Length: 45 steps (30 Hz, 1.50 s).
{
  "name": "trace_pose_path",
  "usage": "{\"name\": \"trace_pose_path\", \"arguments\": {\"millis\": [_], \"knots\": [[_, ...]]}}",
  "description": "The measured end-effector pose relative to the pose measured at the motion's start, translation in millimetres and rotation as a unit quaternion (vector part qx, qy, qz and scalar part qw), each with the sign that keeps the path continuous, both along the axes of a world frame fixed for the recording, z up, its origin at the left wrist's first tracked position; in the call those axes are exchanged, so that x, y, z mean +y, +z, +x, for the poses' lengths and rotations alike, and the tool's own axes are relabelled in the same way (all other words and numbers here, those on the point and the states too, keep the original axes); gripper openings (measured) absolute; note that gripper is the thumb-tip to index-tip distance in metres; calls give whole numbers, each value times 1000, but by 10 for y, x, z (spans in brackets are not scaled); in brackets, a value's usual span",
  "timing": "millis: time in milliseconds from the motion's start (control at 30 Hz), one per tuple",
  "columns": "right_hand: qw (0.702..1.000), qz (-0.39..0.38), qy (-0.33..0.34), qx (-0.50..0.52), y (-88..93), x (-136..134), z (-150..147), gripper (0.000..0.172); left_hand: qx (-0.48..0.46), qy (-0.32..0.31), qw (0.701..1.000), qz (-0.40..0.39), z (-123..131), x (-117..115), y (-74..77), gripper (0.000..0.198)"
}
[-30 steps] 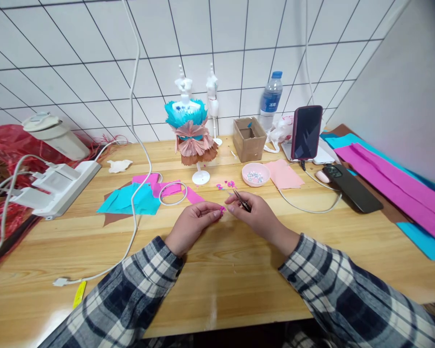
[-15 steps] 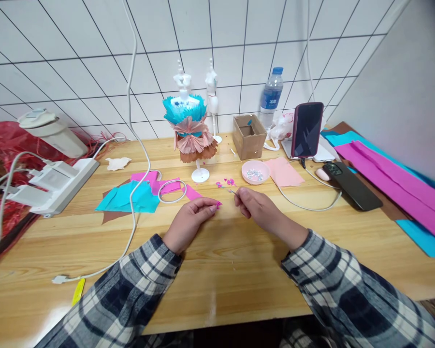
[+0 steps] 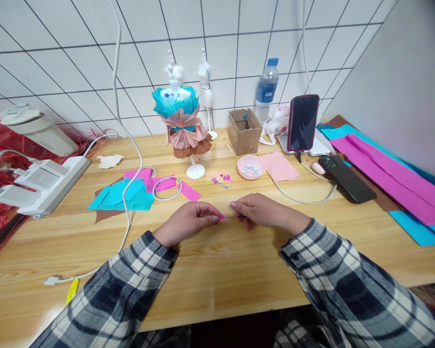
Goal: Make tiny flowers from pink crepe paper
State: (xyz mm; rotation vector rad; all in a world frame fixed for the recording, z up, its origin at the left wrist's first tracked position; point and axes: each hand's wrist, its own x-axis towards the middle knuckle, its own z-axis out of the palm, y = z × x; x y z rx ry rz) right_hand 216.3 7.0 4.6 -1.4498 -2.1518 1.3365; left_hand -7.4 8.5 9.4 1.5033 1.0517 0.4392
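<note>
Over the wooden table, my left hand (image 3: 191, 221) is closed, pinching a small pink piece (image 3: 222, 217) at its fingertips. My right hand (image 3: 264, 212) holds a thin metal tool (image 3: 234, 217), whose tip points left and reaches the pink piece. Just beyond the hands lie small pink and blue scraps (image 3: 223, 180), beside a pink bowl (image 3: 251, 167) of small pale beads. A mannequin dressed in blue, pink and brown crinkled paper (image 3: 183, 121) stands upright behind them.
A bare mannequin (image 3: 205, 87), cardboard box (image 3: 245, 133) and bottle (image 3: 267, 89) stand at the back. Blue paper (image 3: 125, 195) and a white cable (image 3: 128, 193) lie left, near a power strip (image 3: 54, 183). Phones (image 3: 350, 179) and pink sheets (image 3: 391, 179) are right.
The right hand's tool has turned to point left and now meets the pink piece. My left hand still pinches that piece. The whole view has shifted slightly.
</note>
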Motion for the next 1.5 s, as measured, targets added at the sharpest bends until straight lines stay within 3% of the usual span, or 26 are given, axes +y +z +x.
{"name": "trace_pose_path", "arguments": {"millis": [300,600,900,1500], "knots": [[999,47,8,-27,-7,13,-17,46,20,-22,1000,10,27,2,21,19],[999,41,4,-19,-56,4,-26,45,33,-30,999,25,30,3,11,20],[997,42,20,-66,6,9,-32,44,77,-39,996,22,49,-8,63,26],[996,65,16,-53,-91,34,-34,47,47,-20,999,11,39,-8,9,20]]}}
